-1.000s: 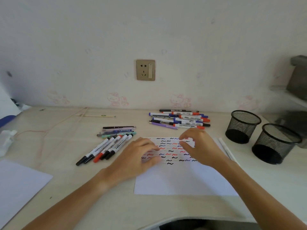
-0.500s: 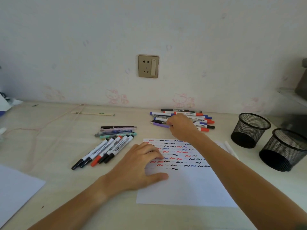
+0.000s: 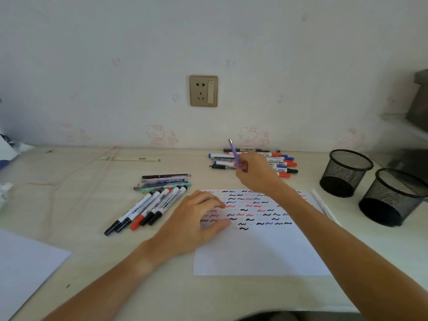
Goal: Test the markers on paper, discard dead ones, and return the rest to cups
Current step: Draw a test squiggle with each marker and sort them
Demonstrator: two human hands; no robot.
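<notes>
Where the desk (image 3: 92,228) meets the wall (image 3: 139,54), a socket (image 3: 203,90) sits.

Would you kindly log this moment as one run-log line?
step: pick next pen | right hand: holds purple pen raised | left hand: rests on test paper | mesh cups: empty

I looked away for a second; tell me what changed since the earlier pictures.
The right hand left the white test paper, reached back to the far marker pile, gripped the slim purple pen and lifted it. The left hand stayed pressing the paper; both black mesh cups unmoved.
</notes>
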